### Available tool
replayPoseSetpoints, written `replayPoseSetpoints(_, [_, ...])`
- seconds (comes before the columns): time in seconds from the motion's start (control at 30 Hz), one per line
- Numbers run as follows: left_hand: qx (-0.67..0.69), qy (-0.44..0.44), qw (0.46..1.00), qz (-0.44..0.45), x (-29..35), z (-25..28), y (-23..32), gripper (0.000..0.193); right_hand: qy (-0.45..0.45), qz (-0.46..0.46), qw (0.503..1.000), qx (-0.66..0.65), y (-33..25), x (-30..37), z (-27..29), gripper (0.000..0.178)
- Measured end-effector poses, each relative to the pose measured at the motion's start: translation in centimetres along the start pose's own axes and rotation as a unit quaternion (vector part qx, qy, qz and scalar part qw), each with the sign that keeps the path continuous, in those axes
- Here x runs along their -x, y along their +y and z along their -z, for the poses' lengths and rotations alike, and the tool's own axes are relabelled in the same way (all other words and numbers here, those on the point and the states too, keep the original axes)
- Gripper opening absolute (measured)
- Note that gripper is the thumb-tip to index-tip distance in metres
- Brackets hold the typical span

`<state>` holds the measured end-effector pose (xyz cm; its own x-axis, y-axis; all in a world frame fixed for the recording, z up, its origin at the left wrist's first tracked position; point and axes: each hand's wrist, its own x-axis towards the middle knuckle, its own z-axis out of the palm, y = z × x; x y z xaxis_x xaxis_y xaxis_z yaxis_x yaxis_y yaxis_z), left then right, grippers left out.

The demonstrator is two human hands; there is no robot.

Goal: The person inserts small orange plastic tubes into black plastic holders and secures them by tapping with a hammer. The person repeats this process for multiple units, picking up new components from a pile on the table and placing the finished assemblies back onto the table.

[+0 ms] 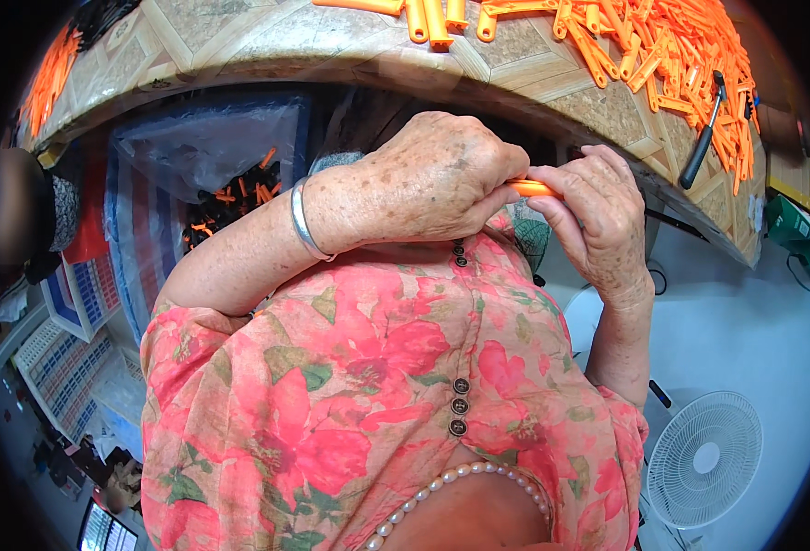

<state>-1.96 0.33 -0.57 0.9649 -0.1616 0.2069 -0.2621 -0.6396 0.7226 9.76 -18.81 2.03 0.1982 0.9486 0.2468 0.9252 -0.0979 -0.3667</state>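
Between my two hands, in front of my chest, is a slim orange plastic handle piece (535, 188). My left hand (446, 174), with a silver bracelet on the wrist, is closed and pinches one end between thumb and fingers. On the other end, my right hand (593, 207) grips with its thumb below and fingers curled over. Fingers cover much of the piece, so its full shape is hidden. A big pile of similar orange handle pieces (667, 55) lies on the table beyond my right hand, and a few loose ones (437, 23) lie left of it.
The patterned table (230, 41) curves across the far side. A small hammer (702, 142) with a black grip rests by the pile. Below the table, a plastic-lined bag (161, 147) holds black and orange parts. A white fan (706, 457) stands at lower right; another person (19, 216) is far left.
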Motion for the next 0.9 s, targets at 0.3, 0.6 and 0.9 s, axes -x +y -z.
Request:
replayPoseSetpoints(0.3, [-0.047, 0.023, 0.998, -0.032, 0.0, -1.0, -0.1, 0.012, 0.010, -0.070, 0.994, -0.080, -0.4, 0.3, -1.2, 0.014])
replayPoseSetpoints(0.6, [0.045, 0.081, 0.996, 0.007, -0.7, -1.0, 0.2, 0.024, 0.014, 0.024, 0.998, -0.053, 2.1, -1.7, 1.9, 0.015])
replayPoseSetpoints(0.9, [0.758, -0.081, 0.598, 0.247, -0.8, -0.3, -0.3, 0.043, 0.041, 0.019, 0.995, -0.087, 4.0, -2.3, 2.5, 0.017])
